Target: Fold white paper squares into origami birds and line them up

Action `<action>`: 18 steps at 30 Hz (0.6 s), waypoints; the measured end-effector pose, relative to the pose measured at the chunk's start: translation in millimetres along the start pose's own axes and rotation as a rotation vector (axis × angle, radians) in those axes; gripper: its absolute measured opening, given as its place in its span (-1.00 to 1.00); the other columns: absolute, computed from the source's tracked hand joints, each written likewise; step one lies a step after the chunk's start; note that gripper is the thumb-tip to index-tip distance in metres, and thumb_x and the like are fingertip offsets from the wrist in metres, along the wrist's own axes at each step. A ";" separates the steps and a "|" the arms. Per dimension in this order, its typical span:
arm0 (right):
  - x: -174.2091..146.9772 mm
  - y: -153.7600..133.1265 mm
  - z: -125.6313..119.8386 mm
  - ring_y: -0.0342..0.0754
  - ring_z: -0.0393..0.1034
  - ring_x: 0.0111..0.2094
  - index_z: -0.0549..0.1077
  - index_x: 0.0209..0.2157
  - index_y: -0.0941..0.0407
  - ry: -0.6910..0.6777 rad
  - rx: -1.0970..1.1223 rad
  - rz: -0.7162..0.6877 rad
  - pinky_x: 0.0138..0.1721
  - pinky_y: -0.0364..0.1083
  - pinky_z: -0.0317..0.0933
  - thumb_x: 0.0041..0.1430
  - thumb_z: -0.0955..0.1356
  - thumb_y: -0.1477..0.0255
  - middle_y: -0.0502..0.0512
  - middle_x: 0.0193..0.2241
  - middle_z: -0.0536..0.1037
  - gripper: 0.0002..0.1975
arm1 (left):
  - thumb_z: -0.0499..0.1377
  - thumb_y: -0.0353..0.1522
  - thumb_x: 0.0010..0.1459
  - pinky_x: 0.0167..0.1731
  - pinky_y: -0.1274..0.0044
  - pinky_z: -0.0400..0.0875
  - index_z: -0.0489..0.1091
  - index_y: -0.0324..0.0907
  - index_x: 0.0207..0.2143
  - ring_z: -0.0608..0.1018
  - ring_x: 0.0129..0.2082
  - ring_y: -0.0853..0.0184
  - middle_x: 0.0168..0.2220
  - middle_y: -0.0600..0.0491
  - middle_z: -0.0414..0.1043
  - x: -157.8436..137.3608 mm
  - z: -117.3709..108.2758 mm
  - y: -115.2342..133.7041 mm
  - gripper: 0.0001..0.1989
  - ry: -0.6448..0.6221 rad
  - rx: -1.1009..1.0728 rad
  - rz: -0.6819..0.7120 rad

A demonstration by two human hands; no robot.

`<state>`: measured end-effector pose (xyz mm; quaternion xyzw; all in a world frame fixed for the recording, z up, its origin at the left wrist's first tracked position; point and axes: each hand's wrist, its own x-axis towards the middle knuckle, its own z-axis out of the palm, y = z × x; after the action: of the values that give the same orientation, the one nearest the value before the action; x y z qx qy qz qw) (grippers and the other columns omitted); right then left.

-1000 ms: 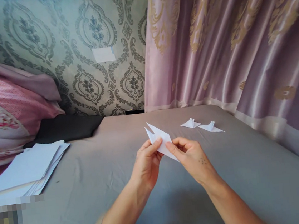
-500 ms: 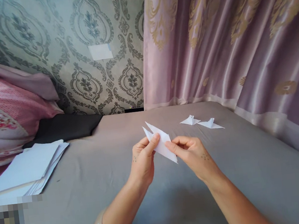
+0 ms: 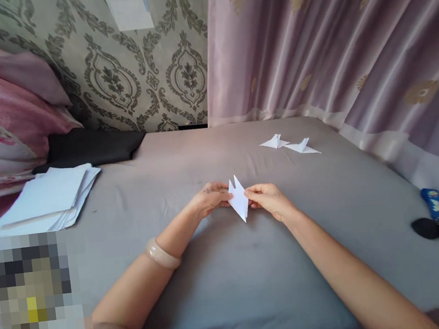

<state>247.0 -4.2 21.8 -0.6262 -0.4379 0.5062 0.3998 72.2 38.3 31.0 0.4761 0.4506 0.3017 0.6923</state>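
A small folded piece of white paper (image 3: 239,200), diamond-shaped with two points upward, is held between both hands just over the grey sheet. My left hand (image 3: 211,198) pinches its left edge. On the opposite edge, my right hand (image 3: 269,199) grips it between thumb and fingers. Farther back to the right lie two finished-looking folded paper birds, one paper bird (image 3: 274,142) touching or nearly touching the other paper bird (image 3: 303,147). The fingers behind the paper are partly hidden.
A stack of white paper sheets (image 3: 49,199) lies at left, before a black folded item (image 3: 94,145). Keys with a blue tag (image 3: 434,203) rest at far right. A pink curtain (image 3: 269,48) hangs along the right side. The lower left corner is pixelated.
The view has tilted downward. Both hands have moved lower, toward the sheet, and the folded paper has turned from slanting to nearly upright, now held by its two side edges.
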 end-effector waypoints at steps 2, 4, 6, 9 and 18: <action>-0.7 9.8 5.3 -0.17 0.41 -0.53 0.48 -0.42 0.18 0.011 -0.049 -0.019 -0.46 -0.17 0.29 0.00 0.40 0.41 0.04 -0.56 0.53 -0.88 | 0.35 -0.51 -0.14 -0.40 0.49 0.44 0.44 -0.29 -0.39 0.53 -0.51 0.36 -0.53 0.01 0.49 -1.1 -4.3 -9.3 -0.80 0.019 0.067 0.038; 0.7 16.3 10.0 -0.16 0.41 -0.54 0.44 -0.39 0.15 0.030 -0.112 -0.056 -0.50 -0.18 0.27 0.01 0.38 0.43 -0.01 -0.59 0.50 -0.90 | 0.31 -0.51 -0.09 -0.42 0.51 0.42 0.41 -0.28 -0.32 0.50 -0.54 0.39 -0.54 0.07 0.46 -2.1 -7.6 -15.7 -0.78 0.053 0.151 0.097; 2.5 20.2 13.4 -0.13 0.41 -0.54 0.41 -0.38 0.13 0.051 -0.191 -0.108 -0.50 -0.17 0.25 0.02 0.36 0.43 -0.04 -0.60 0.48 -0.92 | 0.28 -0.51 -0.05 -0.41 0.49 0.42 0.39 -0.26 -0.27 0.48 -0.53 0.38 -0.52 0.10 0.44 -3.1 -9.8 -20.3 -0.76 0.086 0.244 0.161; 1.5 22.0 17.1 -0.11 0.42 -0.50 0.40 -0.39 0.10 0.080 -0.326 -0.210 -0.40 -0.12 0.26 0.04 0.34 0.45 -0.02 -0.54 0.50 -0.96 | 0.26 -0.53 -0.04 -0.25 0.40 0.42 0.39 -0.21 -0.21 0.49 -0.37 0.32 -0.39 0.07 0.42 -5.0 -12.3 -26.5 -0.71 0.150 0.370 0.261; -16.1 26.3 19.8 -0.11 0.34 -0.43 0.48 -0.31 0.11 0.144 -0.609 -0.425 -0.23 -0.04 0.24 0.14 0.28 0.44 0.13 -0.23 0.41 -0.86 | 0.02 -0.56 0.15 -0.12 0.42 0.39 0.42 -0.18 -0.21 0.45 -0.18 0.26 -0.22 -0.04 0.40 -9.3 -30.3 -41.5 -0.74 -0.021 0.976 0.676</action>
<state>229.6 -26.2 -1.7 -0.6453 -0.6595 0.2134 0.3212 40.2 27.0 -8.8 0.8593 0.3538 0.2587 0.2635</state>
